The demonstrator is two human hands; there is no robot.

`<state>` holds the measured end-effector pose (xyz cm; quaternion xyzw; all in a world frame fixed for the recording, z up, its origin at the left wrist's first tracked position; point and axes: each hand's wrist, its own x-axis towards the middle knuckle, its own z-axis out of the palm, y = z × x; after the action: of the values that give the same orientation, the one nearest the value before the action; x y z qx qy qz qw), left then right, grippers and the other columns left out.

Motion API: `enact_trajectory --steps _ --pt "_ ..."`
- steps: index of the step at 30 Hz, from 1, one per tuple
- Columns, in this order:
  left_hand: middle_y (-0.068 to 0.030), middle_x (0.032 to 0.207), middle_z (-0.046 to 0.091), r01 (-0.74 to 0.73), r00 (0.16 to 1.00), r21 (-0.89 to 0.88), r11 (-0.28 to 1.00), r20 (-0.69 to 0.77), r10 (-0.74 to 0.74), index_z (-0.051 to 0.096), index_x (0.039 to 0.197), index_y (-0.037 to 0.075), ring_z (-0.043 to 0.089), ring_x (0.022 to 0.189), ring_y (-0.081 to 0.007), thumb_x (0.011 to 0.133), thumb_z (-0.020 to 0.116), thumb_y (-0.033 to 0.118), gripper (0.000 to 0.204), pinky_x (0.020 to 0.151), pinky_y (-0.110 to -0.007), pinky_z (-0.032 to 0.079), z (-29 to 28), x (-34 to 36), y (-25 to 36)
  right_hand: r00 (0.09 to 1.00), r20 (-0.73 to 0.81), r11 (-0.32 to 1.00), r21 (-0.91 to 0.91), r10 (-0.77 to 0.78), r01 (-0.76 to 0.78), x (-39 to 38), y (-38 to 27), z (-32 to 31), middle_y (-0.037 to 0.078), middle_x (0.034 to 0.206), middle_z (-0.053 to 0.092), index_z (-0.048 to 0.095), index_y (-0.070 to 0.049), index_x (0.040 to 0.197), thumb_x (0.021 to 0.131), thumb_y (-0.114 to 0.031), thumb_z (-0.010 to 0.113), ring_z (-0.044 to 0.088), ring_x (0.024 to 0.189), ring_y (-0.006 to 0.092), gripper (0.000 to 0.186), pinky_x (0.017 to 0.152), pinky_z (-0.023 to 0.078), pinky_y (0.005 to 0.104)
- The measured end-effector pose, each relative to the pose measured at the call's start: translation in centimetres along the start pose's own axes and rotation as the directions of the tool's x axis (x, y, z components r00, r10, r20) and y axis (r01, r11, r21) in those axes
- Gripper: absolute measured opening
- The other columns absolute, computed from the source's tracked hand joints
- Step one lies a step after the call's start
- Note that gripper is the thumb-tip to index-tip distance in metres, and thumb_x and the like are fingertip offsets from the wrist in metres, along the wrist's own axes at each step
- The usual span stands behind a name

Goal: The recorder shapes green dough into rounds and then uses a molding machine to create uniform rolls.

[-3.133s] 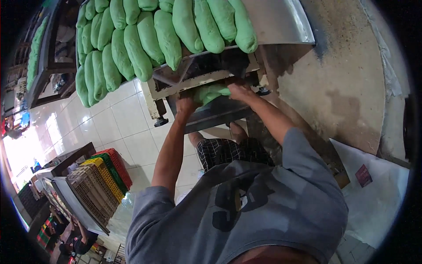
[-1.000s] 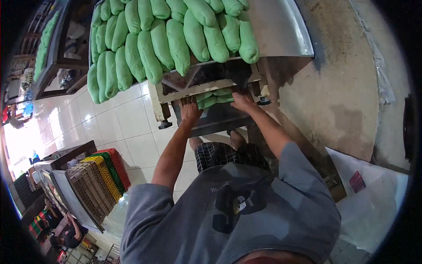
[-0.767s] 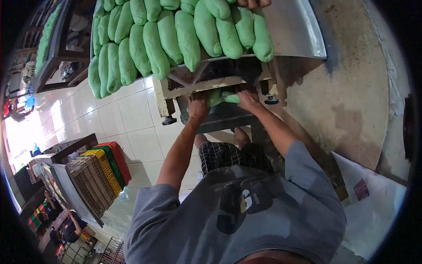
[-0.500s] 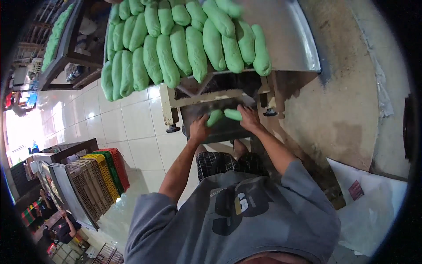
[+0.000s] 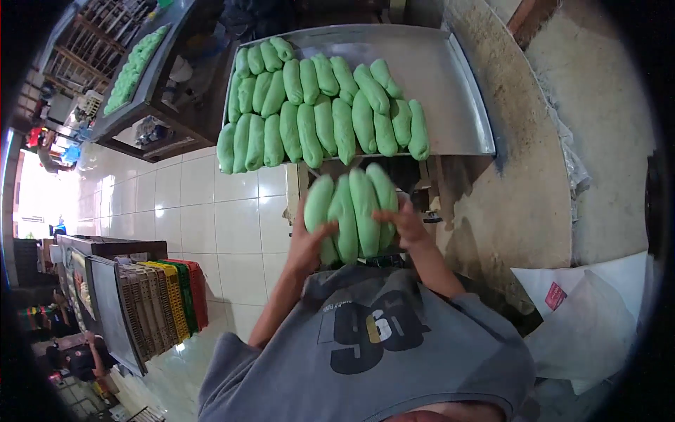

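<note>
Between my two hands I hold a row of several green dough rolls (image 5: 353,214), side by side and raised in front of my chest. My left hand (image 5: 309,235) is wrapped round the left end of the row, its thumb across the near part of a roll. From the right side my right hand (image 5: 406,224) presses in, fingers and thumb over the outer roll. Just beyond lies a metal tray (image 5: 450,105) with rows of similar green dough rolls (image 5: 307,133) packed on its left and middle part. The rolls in my hands are slightly blurred.
A machine or stand with a pale frame (image 5: 293,190) is partly hidden below the tray. Stacked coloured crates (image 5: 184,295) stand at the left beside a metal sheet (image 5: 119,309). Farther left, a dark table (image 5: 158,91) bears more green dough. A white sack (image 5: 590,316) lies at the right.
My hands held a small green piece each, low by the machine; now they lift several rolls together, closer to my chest. The view has shifted, showing more of the tray.
</note>
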<state>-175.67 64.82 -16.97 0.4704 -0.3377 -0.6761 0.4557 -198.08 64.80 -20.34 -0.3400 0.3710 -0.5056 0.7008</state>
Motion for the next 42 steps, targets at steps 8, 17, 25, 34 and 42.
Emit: enact_trajectory --steps 8,17,25,34,42 --pt "-0.0166 0.145 0.032 -0.581 0.792 0.185 0.793 -0.096 0.603 0.016 0.148 0.01 0.043 0.124 -0.0336 0.092 0.053 0.048 0.077 0.098 -0.049 0.039 3.2 19.1 20.2 0.759 -0.648 0.993 0.04 -0.059 0.111 20.6 -19.8 3.5 0.005 0.087 0.056 0.058 -0.007 0.109 0.096 -0.046 0.045 0.054 0.074 0.0189 0.043 0.084 0.048 0.0316" --pt "-0.0033 0.077 0.061 -0.241 0.97 0.356 0.903 0.107 0.216 0.061 0.09 0.002 0.055 0.069 -0.0121 0.096 0.052 0.021 0.022 0.067 -0.026 0.045 -3.6 8.1 -0.9 0.877 -0.407 0.811 -0.584 -0.255 -0.035 2.7 4.1 -5.3 -0.001 0.048 0.046 0.05 -0.007 0.056 0.097 -0.042 0.048 0.047 0.048 0.0095 0.054 0.048 0.037 0.0277" --pt "-0.016 0.088 0.067 -0.003 0.883 0.79 0.613 0.29 -0.369 0.064 0.102 0.004 0.066 0.079 -0.0253 0.089 0.06 0.035 0.034 0.072 -0.037 0.05 -2.6 -0.6 -17.1 0.782 -0.06 0.446 -0.793 0.621 -0.415 -6.8 20.1 -13.1 0.011 0.093 0.066 0.06 -0.003 0.108 0.089 -0.025 0.064 0.062 0.085 0.019 0.03 0.073 0.048 0.0334" --pt "-0.0207 0.115 0.054 -0.233 0.966 0.957 0.175 0.249 -0.072 0.051 0.119 0.003 0.05 0.111 -0.0383 0.075 0.071 0.032 0.056 0.087 -0.047 0.046 -3.4 7.4 -23.5 0.947 -0.007 -0.24 -0.967 -0.32 -0.089 0.5 17.0 -15.9 0.014 0.09 0.059 0.055 -0.002 0.11 0.077 -0.022 0.073 0.06 0.087 0.0317 0.042 0.078 0.049 0.0427" --pt "-0.0184 0.129 0.045 -0.257 0.966 0.961 -0.104 0.253 -0.05 0.042 0.132 0.007 0.046 0.117 -0.0353 0.063 0.079 0.037 0.084 0.092 -0.048 0.04 -5.3 15.4 -27.4 0.818 -0.296 -0.07 -0.951 0.493 -0.302 8.1 18.5 -19.8 0.023 0.1 0.064 0.064 0.001 0.103 0.064 -0.026 0.079 0.063 0.094 0.0363 0.05 0.081 0.051 0.0421"
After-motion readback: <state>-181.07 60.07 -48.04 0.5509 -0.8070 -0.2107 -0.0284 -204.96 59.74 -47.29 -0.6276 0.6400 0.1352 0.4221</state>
